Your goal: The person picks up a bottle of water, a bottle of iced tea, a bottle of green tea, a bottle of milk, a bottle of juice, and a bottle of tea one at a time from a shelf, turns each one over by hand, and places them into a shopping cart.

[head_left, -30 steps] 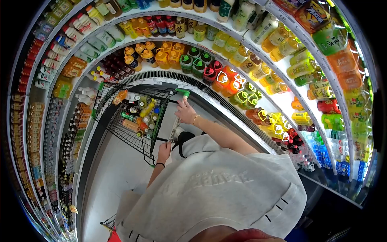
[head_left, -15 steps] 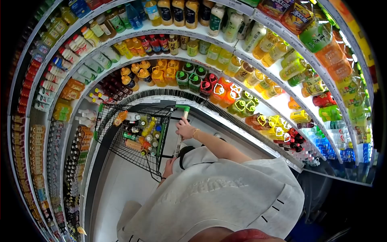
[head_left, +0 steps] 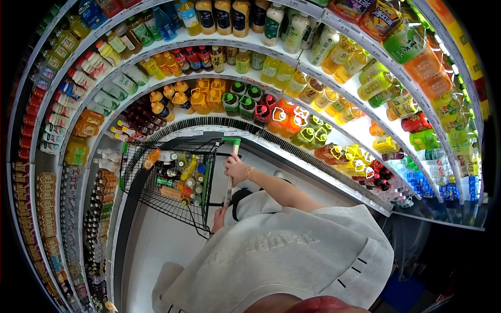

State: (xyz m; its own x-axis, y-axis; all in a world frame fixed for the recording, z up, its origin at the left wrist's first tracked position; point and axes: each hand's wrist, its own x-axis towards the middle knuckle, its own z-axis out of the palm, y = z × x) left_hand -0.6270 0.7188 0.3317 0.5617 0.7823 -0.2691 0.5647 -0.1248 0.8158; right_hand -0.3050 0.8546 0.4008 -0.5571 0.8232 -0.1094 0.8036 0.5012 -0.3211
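Note:
My right hand (head_left: 236, 169), with a thin band at its wrist, is wrapped round the upper part of the shopping cart's handle (head_left: 229, 185). Lower down, my left hand (head_left: 219, 217) is closed at the other end of that handle, partly hidden by its wrist and the sleeve. The black wire cart (head_left: 172, 201) has green trim. In it lie several bottles, among them a yellow bottle (head_left: 189, 168), an orange packet (head_left: 151, 158) and a green can (head_left: 167, 181).
Curved-looking shelves of drinks surround the cart. Large orange bottles (head_left: 200, 100) and green-capped dark bottles (head_left: 230, 103) stand on the lowest shelf behind it. Snack bags (head_left: 383, 20) are at the upper right. Pale floor tiles (head_left: 156, 235) show below the cart.
The view has shifted slightly, and the shelf goods appear a little further left. The cart sits slightly further left in view, with both hands still on its handle.

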